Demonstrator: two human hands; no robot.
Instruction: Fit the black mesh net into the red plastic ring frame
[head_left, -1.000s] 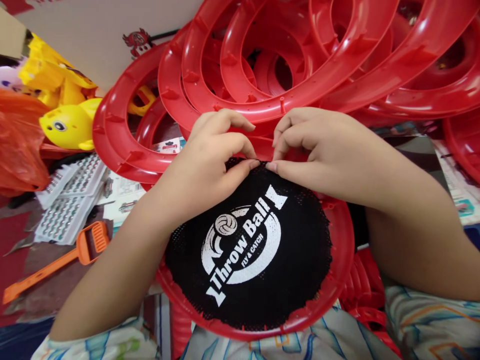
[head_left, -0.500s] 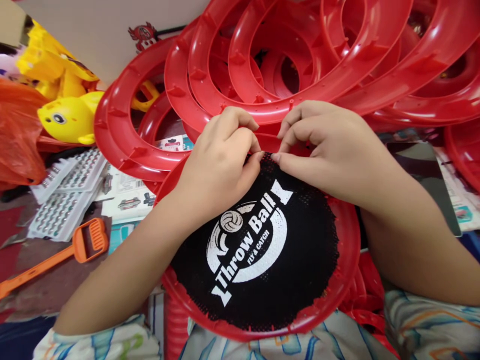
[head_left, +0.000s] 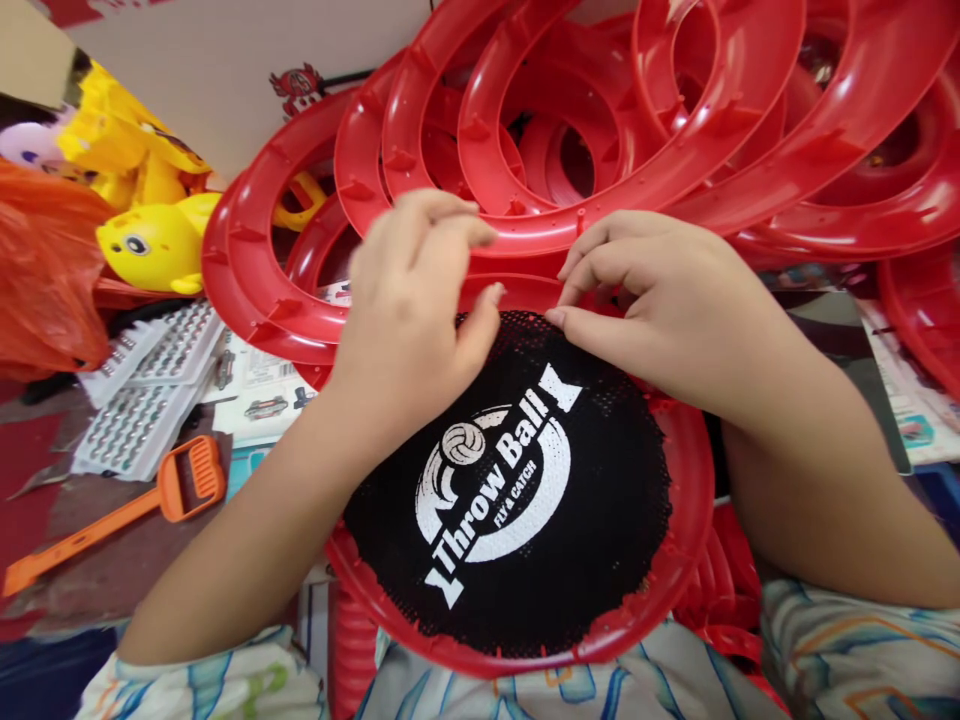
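A black mesh net [head_left: 600, 510] printed "Throw Ball Fly & Catch" in white lies across a red plastic ring [head_left: 686, 540] in front of me, its edge meeting small pegs around the rim. My right hand [head_left: 652, 300] pinches the net's far edge between thumb and fingertips. Just left of it, my left hand [head_left: 420, 310] hovers above the far-left part of the net with thumb and fingers apart and nothing between them. The left hand and forearm cover the net's upper-left edge.
Many red plastic rings [head_left: 517, 220] are heaped behind the net. To the left are a yellow toy [head_left: 154, 245], an orange plastic bag [head_left: 45, 270], white trays of small round pieces [head_left: 142, 415] and an orange toy rake [head_left: 169, 495]. Printed sheets [head_left: 255, 400] lie beneath.
My left hand has let go of the net's far edge, lifted and moved left, its fingers spreading. My right hand keeps its pinch. The whole view has shifted slightly.
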